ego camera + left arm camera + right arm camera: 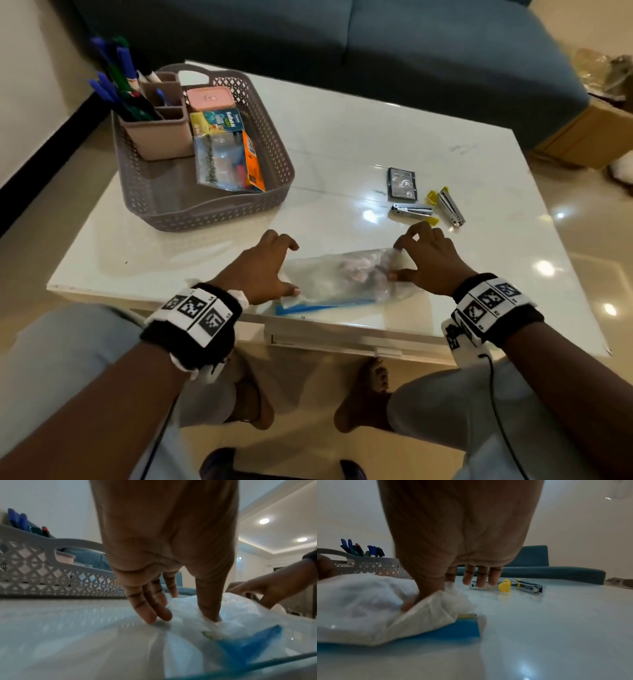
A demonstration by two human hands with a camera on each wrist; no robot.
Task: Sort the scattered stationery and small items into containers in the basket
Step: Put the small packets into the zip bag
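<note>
A clear zip bag (pixel 342 277) with a blue seal strip (pixel 322 306) and small pinkish items inside lies near the front edge of the white table (pixel 342 137). My left hand (pixel 293 269) is at its left end. The thumb (pixel 208 601) presses on the plastic and three fingertips (pixel 154 615) touch the tabletop beside it. My right hand (pixel 396 260) pinches the bag's right end (pixel 436 608) between thumb and index finger, its other fingers (pixel 481 577) hanging free. The grey lattice basket (pixel 219 212) stands at the back left.
In the basket are a pink pen holder (pixel 161 137) full of markers, a pink lidded box (pixel 210 99) and flat packets (pixel 226 161). Beyond my right hand lie two silver staplers with yellow parts (pixel 411 209) (pixel 451 209) and a dark packet (pixel 401 184). A blue sofa (pixel 342 51) is behind.
</note>
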